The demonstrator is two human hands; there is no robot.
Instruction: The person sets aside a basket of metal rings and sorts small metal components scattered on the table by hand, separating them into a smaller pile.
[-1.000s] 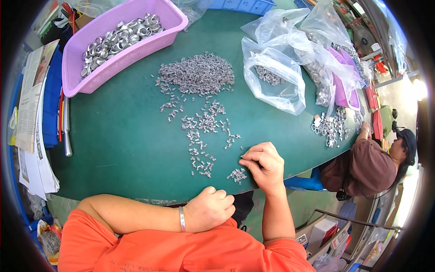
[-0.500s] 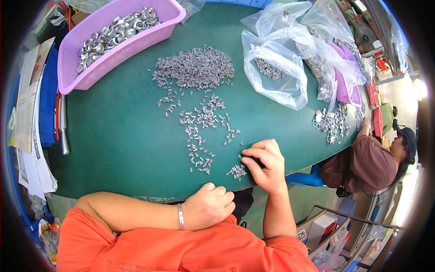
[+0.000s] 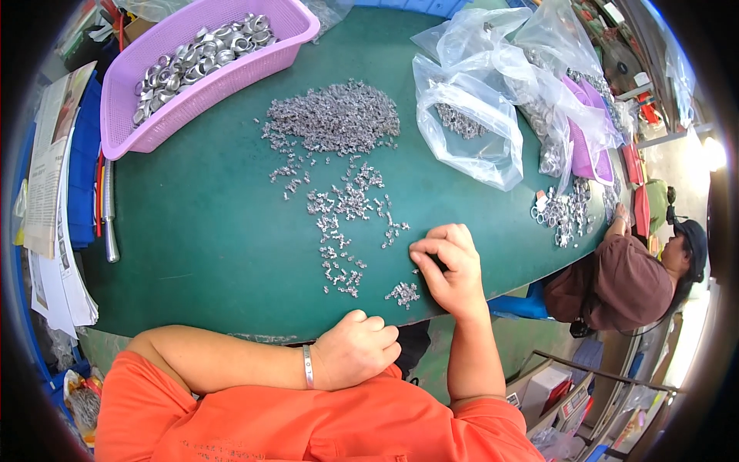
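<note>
My right hand is just above the green table near its front edge. Its thumb and index fingertip are pinched together, and whatever may be between them is too small to make out. Below those fingertips lies a small pile of tiny silvery metal parts. My left hand rests in a loose fist at the table edge, a metal bracelet on its wrist; the inside of the fist is hidden. Left of my right hand, more loose tiny metal parts trail back to a large heap.
A purple basket holding metal rings stands at the back left. Clear plastic bags with metal parts lie at the back right. Beyond them, a person in a brown top sits by more rings. Papers stand at the left.
My right hand has moved slightly away from me, and its thumb and index fingertip have come together. My left hand stays in place.
</note>
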